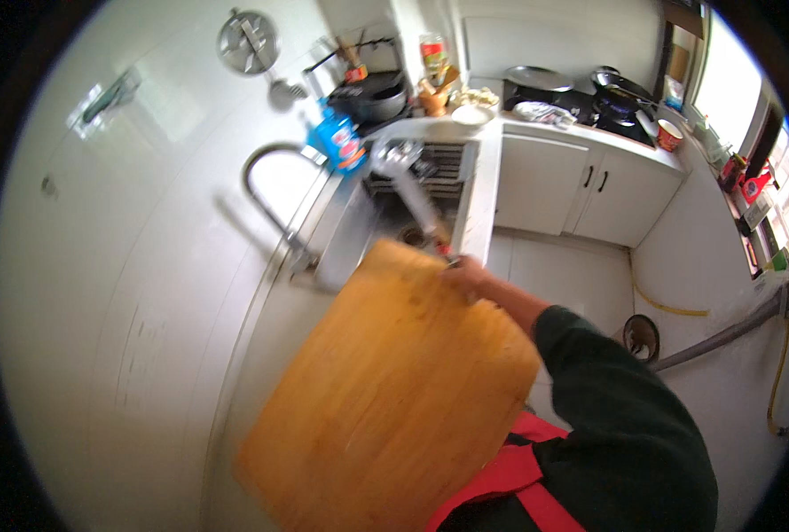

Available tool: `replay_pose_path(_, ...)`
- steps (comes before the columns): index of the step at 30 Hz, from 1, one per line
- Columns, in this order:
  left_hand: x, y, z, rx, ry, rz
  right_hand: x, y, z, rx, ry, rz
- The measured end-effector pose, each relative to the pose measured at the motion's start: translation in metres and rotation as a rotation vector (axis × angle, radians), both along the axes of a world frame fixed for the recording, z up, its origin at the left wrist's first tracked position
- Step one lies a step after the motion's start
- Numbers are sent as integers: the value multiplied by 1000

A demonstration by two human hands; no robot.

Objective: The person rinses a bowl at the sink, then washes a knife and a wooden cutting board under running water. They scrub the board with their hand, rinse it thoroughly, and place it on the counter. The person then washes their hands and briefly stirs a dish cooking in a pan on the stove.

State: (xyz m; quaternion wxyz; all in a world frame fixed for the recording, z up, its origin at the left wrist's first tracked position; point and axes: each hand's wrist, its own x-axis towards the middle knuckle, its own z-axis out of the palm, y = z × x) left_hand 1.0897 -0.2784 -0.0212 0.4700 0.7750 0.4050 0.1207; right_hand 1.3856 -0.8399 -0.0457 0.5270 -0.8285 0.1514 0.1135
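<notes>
A large wooden cutting board (387, 392) slants across the space before me, its upper edge over the near end of the sink. My right hand (469, 276) is at the board's upper right corner, fingers closed around the end of a long, blurred tool (415, 199) that looks like a knife. This tool points away over the stainless steel sink (348, 229). Whether the same hand also grips the board I cannot tell. My left hand is out of view.
A curved faucet (264, 189) rises at the sink's left, with a blue bottle (342, 143) behind it. A rack (444, 163) spans the sink's far end. Beyond stand a dark pot (374, 100), a white bowl (472, 116) and a stove (577, 106) with a wok (617, 93).
</notes>
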Motion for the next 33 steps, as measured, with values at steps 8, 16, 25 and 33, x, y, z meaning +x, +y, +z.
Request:
replay_pose_path(8,-32,-130,-3,-121,3,283,121,0,-11,-179,-33,336)
replay_pose_path(16,-77,-202,-20,-203,2,528,205,1,-52,-77,-49,455)
replay_pose_path(25,-107,-292,-14,-232,47,791,242,-4,-57,-317,-265,820)
replay_pose_path(33,-130,-334,-10,-256,60,886,208,1,51,116,270,1021)
